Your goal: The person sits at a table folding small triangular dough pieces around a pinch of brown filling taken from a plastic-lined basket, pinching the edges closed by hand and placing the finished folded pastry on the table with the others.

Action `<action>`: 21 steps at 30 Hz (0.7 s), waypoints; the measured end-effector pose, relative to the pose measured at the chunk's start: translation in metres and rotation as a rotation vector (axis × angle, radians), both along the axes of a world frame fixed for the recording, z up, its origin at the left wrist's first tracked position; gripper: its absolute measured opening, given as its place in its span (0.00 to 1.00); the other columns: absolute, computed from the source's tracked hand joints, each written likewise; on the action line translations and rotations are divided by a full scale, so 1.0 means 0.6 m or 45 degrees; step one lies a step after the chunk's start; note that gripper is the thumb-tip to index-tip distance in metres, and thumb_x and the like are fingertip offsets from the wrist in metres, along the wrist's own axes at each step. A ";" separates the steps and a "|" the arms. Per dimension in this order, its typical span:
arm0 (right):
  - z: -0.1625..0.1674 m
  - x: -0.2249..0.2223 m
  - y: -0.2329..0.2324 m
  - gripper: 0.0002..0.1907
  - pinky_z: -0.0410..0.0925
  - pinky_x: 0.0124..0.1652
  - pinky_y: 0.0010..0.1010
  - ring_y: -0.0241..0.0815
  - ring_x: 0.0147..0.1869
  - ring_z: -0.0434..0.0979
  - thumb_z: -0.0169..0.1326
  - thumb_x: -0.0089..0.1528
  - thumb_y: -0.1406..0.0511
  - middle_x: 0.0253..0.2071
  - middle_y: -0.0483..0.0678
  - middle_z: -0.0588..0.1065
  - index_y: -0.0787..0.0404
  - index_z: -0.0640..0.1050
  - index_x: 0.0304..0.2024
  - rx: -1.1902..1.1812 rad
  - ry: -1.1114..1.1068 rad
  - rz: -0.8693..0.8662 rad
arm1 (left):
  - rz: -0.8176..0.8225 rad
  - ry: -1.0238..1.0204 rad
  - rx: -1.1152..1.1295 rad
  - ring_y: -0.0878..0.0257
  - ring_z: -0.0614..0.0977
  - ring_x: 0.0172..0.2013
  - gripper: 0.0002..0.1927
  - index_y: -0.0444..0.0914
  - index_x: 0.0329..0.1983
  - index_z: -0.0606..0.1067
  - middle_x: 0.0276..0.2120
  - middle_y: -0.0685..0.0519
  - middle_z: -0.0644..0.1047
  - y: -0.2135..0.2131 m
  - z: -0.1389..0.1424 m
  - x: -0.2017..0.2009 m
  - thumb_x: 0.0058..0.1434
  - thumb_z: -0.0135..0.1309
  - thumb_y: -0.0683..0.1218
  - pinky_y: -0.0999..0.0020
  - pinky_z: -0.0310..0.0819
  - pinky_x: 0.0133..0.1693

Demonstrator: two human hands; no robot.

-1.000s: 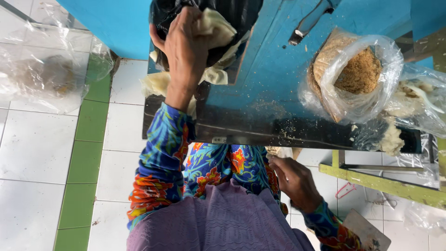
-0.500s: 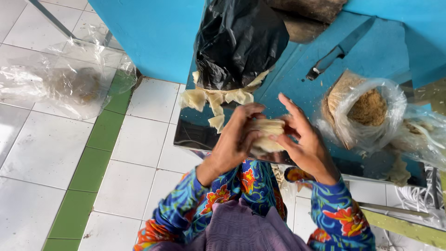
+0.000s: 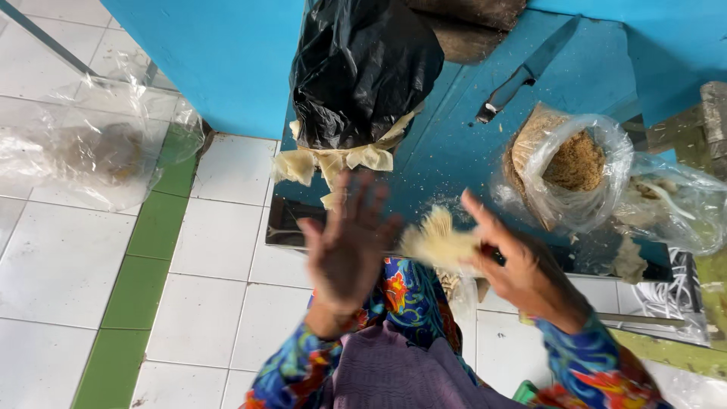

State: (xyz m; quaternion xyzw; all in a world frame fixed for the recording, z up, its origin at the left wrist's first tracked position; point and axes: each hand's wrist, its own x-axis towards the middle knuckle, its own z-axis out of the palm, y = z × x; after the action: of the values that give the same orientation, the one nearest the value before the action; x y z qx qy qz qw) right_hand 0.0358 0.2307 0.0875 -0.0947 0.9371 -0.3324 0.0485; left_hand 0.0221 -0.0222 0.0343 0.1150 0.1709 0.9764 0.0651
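Observation:
My left hand (image 3: 350,244) is blurred, palm out with its fingers spread, and holds nothing. It hovers just in front of the blue table's (image 3: 454,144) near edge. My right hand (image 3: 522,269) grips a pale, thin crumpled sheet (image 3: 439,241) by its right end; the sheet hangs between my two hands. Behind my left hand a black plastic bag (image 3: 363,68) lies on the table with more pale sheets (image 3: 333,160) spilling from its mouth.
A knife (image 3: 522,76) lies on the table at the back right. A clear bag of brown shreds (image 3: 575,163) sits to the right, with another clear bag (image 3: 674,204) beside it. A clear plastic bag (image 3: 91,151) lies on the white tiled floor at the left.
A second ago my left hand was up at the black bag. Half a second ago both hands held the pale sheet. Now my left hand has let go and opened.

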 end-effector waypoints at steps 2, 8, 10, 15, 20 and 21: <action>0.008 -0.011 0.032 0.49 0.75 0.44 0.38 0.45 0.38 0.84 0.58 0.54 0.75 0.39 0.53 0.82 0.50 0.57 0.76 0.030 -0.230 0.229 | 0.159 0.002 -0.061 0.55 0.58 0.76 0.42 0.46 0.80 0.52 0.77 0.52 0.57 -0.034 0.010 -0.006 0.70 0.37 0.71 0.44 0.48 0.73; -0.024 -0.109 0.063 0.43 0.72 0.48 0.41 0.54 0.47 0.79 0.57 0.66 0.74 0.50 0.56 0.78 0.53 0.54 0.80 0.701 0.548 -0.250 | 0.133 -0.027 -0.032 0.55 0.62 0.74 0.37 0.42 0.76 0.59 0.73 0.50 0.63 -0.035 0.004 0.005 0.72 0.40 0.67 0.47 0.52 0.73; -0.049 -0.119 0.028 0.48 0.74 0.48 0.39 0.51 0.49 0.81 0.57 0.61 0.73 0.68 0.52 0.66 0.56 0.50 0.79 -0.097 0.154 0.100 | 0.184 -0.054 0.041 0.56 0.65 0.72 0.33 0.41 0.74 0.63 0.70 0.51 0.67 -0.030 -0.001 0.000 0.74 0.40 0.65 0.50 0.55 0.73; -0.077 -0.161 -0.034 0.52 0.71 0.54 0.43 0.50 0.55 0.79 0.64 0.61 0.70 0.58 0.58 0.78 0.59 0.47 0.80 -0.051 0.501 0.207 | 0.225 -0.109 0.144 0.59 0.74 0.63 0.27 0.38 0.66 0.69 0.59 0.52 0.75 -0.029 -0.015 -0.004 0.77 0.41 0.61 0.55 0.64 0.68; -0.057 -0.163 -0.055 0.52 0.73 0.55 0.42 0.48 0.51 0.82 0.56 0.60 0.67 0.50 0.54 0.81 0.56 0.46 0.83 -0.605 -0.043 0.728 | 0.265 -0.172 0.197 0.61 0.77 0.56 0.22 0.38 0.61 0.72 0.53 0.53 0.78 -0.036 -0.027 -0.003 0.78 0.42 0.58 0.58 0.69 0.63; -0.050 -0.163 -0.069 0.54 0.73 0.51 0.43 0.51 0.49 0.81 0.59 0.57 0.67 0.50 0.57 0.79 0.56 0.46 0.81 -0.405 0.101 0.522 | 0.247 -0.172 0.206 0.61 0.78 0.55 0.22 0.38 0.60 0.73 0.52 0.53 0.78 -0.035 -0.028 -0.005 0.78 0.42 0.58 0.58 0.70 0.62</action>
State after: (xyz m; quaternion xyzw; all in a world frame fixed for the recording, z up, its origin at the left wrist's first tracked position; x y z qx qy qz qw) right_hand -0.0619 0.1894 0.0573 -0.3019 0.8356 -0.4548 0.0626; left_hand 0.0192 -0.0429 0.0173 0.0366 0.0972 0.9942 -0.0278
